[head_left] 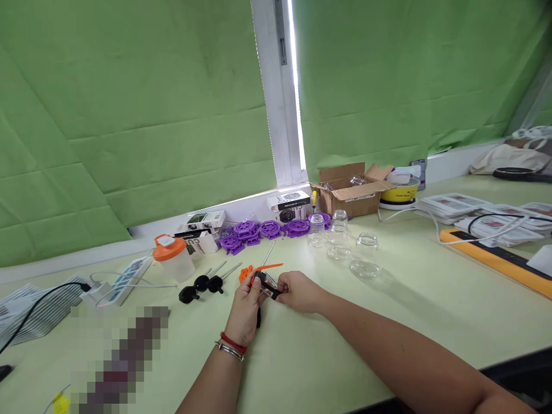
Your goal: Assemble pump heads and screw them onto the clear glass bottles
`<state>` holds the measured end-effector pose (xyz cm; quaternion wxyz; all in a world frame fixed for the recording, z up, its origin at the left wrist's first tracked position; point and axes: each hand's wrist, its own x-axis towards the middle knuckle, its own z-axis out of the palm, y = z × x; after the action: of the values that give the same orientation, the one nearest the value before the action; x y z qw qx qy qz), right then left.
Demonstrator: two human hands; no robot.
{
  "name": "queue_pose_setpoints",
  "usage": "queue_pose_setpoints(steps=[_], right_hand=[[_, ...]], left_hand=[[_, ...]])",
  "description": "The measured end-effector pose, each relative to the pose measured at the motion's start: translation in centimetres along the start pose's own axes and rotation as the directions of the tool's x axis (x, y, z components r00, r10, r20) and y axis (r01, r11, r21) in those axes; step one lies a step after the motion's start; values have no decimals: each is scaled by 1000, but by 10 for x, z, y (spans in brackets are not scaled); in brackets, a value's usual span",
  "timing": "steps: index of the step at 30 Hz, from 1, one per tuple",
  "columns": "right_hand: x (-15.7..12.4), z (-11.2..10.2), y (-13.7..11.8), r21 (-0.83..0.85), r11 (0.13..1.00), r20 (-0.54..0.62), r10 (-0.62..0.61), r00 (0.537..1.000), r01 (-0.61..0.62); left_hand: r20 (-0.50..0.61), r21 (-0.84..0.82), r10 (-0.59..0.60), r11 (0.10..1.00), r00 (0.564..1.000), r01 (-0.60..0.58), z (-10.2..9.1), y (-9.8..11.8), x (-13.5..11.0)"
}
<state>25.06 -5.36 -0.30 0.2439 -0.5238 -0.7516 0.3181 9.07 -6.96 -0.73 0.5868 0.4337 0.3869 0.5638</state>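
Observation:
Just below the middle of the view, my left hand (246,307) is closed around a small black part with a thin metal piece (268,286). At its other end my right hand (302,291) pinches the black tip between thumb and fingers. A narrow orange strip (271,266) sticks out above my left hand, beside an orange piece (245,273) that is partly hidden by the fingers. Behind the hands a thin metal rod (269,253) lies on the table. To the left lie several black knobs with metal rods (202,283).
Several purple wheel-shaped parts (246,230) lie along the wall, with printed boxes (288,201) behind. Clear glass jars (365,253) and an open cardboard box (350,198) stand to the right. An orange-lidded jar (173,256) and a power strip (129,280) are at left.

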Motion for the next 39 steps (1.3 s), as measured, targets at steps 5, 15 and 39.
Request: queue_pose_setpoints(steps=[5, 15, 39], right_hand=[[-3, -16, -2, -93, 995, 62, -26, 998, 32], [-16, -29, 8, -52, 996, 60, -68, 996, 71], [-17, -24, 18, 5, 997, -53, -79, 995, 79]], left_hand=[[13, 154, 17, 988, 1000, -19, 0, 2, 0], [73, 264, 37, 963, 997, -55, 5, -1, 5], [48, 136, -55, 990, 997, 48, 15, 1, 16]])
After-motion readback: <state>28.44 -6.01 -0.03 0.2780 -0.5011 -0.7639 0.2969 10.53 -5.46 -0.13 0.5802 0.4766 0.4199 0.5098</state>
